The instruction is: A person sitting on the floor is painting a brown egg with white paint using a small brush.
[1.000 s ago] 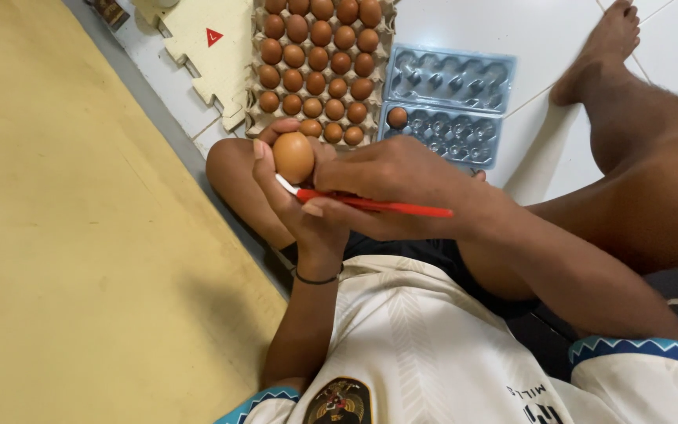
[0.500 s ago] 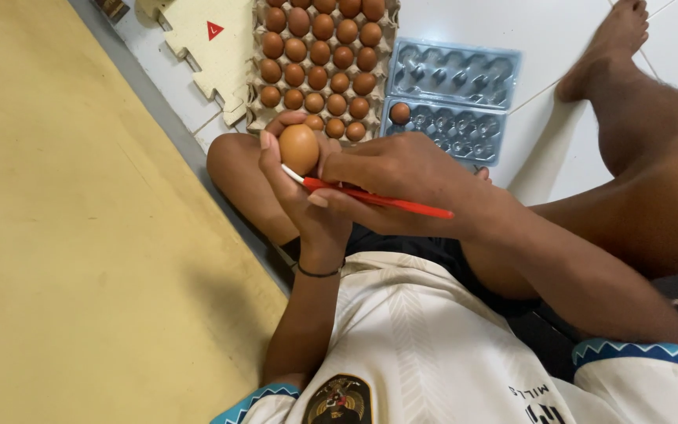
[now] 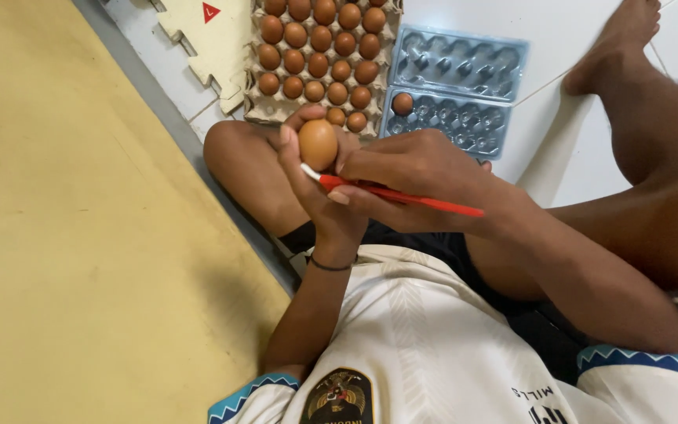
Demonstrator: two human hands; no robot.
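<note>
1. Fingers [image 3: 296, 157] of our left hand [image 3: 323, 196] pinch the brown egg [image 3: 318, 144] upright, exposing its shell.
2. Our right hand [image 3: 417, 180] clamps a red pen [image 3: 394, 194], tip touching the egg.
3. Beyond our fingers lie a cardboard egg tray [image 3: 319, 55] and a plastic carton [image 3: 457, 94].

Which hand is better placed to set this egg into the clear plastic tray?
Probably the left hand: its fingers hold the egg, while the right hand is busy with the red brush.
</note>
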